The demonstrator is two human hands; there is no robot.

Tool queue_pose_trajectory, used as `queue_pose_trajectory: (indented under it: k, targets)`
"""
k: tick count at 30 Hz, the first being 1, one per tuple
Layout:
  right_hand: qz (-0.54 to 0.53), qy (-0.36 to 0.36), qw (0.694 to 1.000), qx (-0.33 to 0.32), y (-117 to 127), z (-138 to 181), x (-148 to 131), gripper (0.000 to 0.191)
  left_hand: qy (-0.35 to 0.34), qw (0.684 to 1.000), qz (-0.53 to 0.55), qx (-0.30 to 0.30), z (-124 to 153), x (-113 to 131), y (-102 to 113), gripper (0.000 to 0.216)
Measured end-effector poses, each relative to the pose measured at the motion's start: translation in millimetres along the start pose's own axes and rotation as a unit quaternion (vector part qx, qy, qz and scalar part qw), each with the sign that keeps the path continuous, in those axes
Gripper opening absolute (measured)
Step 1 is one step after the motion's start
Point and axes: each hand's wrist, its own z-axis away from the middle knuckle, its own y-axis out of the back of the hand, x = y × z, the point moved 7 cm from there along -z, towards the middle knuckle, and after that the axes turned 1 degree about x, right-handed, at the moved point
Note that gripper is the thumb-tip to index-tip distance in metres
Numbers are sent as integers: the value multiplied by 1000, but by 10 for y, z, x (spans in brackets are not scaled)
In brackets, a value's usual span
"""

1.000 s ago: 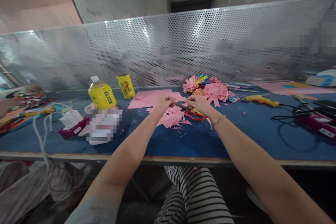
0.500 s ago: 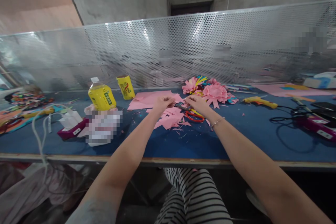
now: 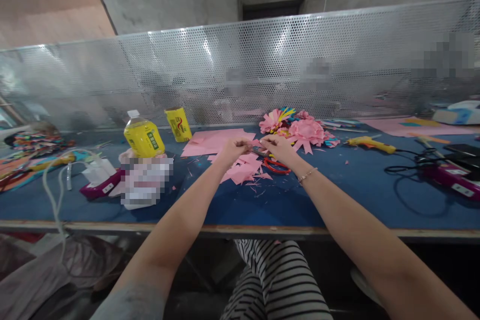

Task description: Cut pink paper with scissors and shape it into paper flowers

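Observation:
My left hand [image 3: 235, 150] and my right hand [image 3: 276, 147] meet over the middle of the table, fingertips pinched and only a small gap apart. Whatever lies between the fingers is too small and blurred to name. Just below the right hand are scissors with red handles [image 3: 277, 166], their blades pointing toward the left hand and partly hidden. Cut pink paper pieces [image 3: 242, 170] lie loosely under the left hand. Behind it rests a stack of pink paper sheets [image 3: 204, 142]. Beyond the right hand sit pink paper flowers [image 3: 307, 131] with yellow and blue strips.
At left stand a bottle of yellow liquid [image 3: 144, 135], a yellow can [image 3: 179, 124] and a purple power strip [image 3: 99, 187] with white cables. A yellow glue gun [image 3: 371, 144] with a black cord lies right. A perforated metal screen [image 3: 210, 75] borders the table's back.
Both hands stay pinched close together, with only slight shifts of the fingers. The whole view has moved a little. The scissors remain below the right hand.

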Motion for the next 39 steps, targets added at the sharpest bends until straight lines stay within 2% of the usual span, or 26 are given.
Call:
queue_pose_trajectory:
  k: [5, 10, 13, 17, 22, 27, 32, 39]
  targets:
    - [15, 25, 999, -24, -37, -35, 81, 15, -10, 1000, 10, -12, 13, 21, -37, 15]
    - [158, 117, 980, 10, -31, -23, 53, 17, 18, 997, 74, 5, 39, 33, -68, 28]
    - [204, 128, 970, 14, -58, -23, 71, 18, 20, 996, 90, 13, 44, 39, -69, 33]
    - [183, 117, 976, 15, -81, -45, 116, 14, 9, 996, 90, 8, 56, 86, -91, 30]
    - [122, 125, 984, 41, -64, -44, 85, 21, 17, 997, 79, 2, 104, 182, -163, 15]
    - [152, 117, 980, 61, -32, -7, 17, 12, 27, 997, 74, -10, 129, 186, -235, 18]
    - [185, 122, 973, 65, -31, 4, -4, 16, 21, 997, 71, -8, 132, 176, -262, 28]
    - [163, 115, 977, 73, -18, -14, 11, 19, 28, 996, 79, 1, 113, 160, -260, 25]
